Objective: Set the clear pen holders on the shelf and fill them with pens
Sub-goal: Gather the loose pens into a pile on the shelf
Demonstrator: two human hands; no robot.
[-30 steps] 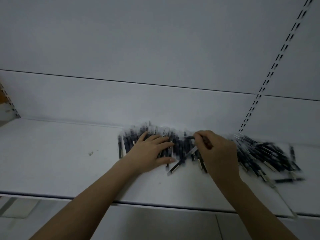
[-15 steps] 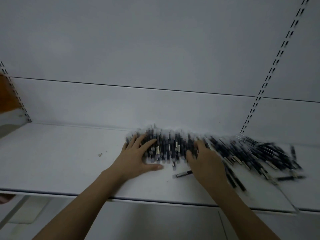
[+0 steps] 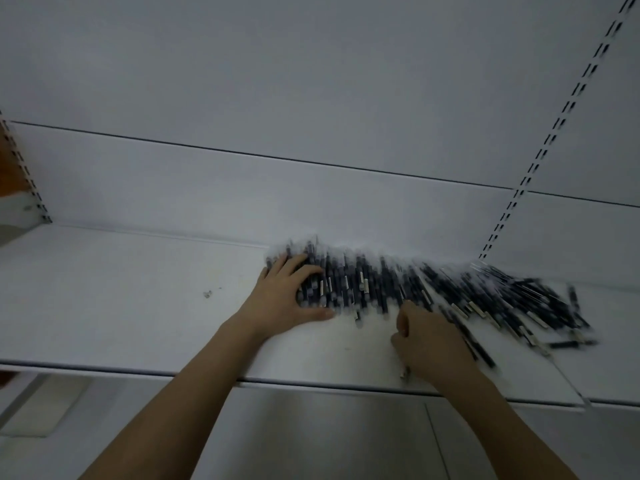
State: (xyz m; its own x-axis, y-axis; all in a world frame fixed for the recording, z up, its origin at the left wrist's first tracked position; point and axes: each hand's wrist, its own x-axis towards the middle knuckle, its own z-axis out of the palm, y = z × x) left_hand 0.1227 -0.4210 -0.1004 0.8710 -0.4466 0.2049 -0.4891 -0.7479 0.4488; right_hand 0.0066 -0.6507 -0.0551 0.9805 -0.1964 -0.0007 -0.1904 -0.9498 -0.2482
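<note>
Resting flat with fingers spread, the left hand [image 3: 289, 299] pressed the near end of the pens [image 3: 408, 289] heaped on the shelf [image 3: 121, 306], seemingly to keep them from rolling, while beside it the right hand [image 3: 429, 341] curled over one pen.

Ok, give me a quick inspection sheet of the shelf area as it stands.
Surface: white shelf, a pale fleck left of the hands.
Job's things: pile of dark pens lying along the back; no clear pen holders seen.
Clutter: nothing else seen.
Hands: left hand flat, fingers spread on the pile's left end; right hand curled near the front edge, a pen end showing beneath it.
Cables: nothing seen.
Surroundings: white back panel, slotted upright.
</note>
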